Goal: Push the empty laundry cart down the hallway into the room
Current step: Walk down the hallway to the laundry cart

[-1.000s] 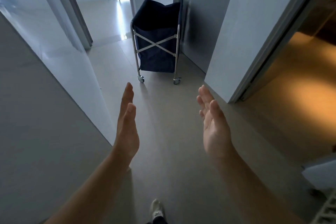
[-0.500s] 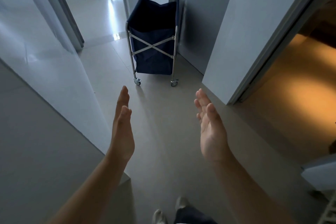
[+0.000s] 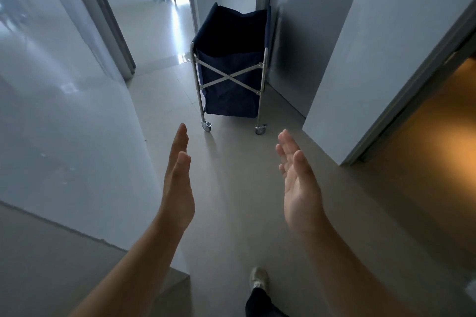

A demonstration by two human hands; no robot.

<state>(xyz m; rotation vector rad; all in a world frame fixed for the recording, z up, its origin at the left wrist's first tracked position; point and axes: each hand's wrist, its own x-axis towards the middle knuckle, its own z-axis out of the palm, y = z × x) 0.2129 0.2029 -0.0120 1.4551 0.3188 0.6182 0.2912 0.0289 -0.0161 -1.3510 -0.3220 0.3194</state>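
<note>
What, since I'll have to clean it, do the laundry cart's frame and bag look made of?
Frame: likely metal, polished steel or chrome, judging by the silvery sheen on its thin tubes and crossed braces. Bag: dark navy fabric, matte, with soft creases; whether canvas or nylon cannot be told.

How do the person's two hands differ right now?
The left hand is seen edge-on, with its fingers straight and together. The right hand shows more palm, with its fingers slightly spread. Both are open, empty and short of the laundry cart.
</note>
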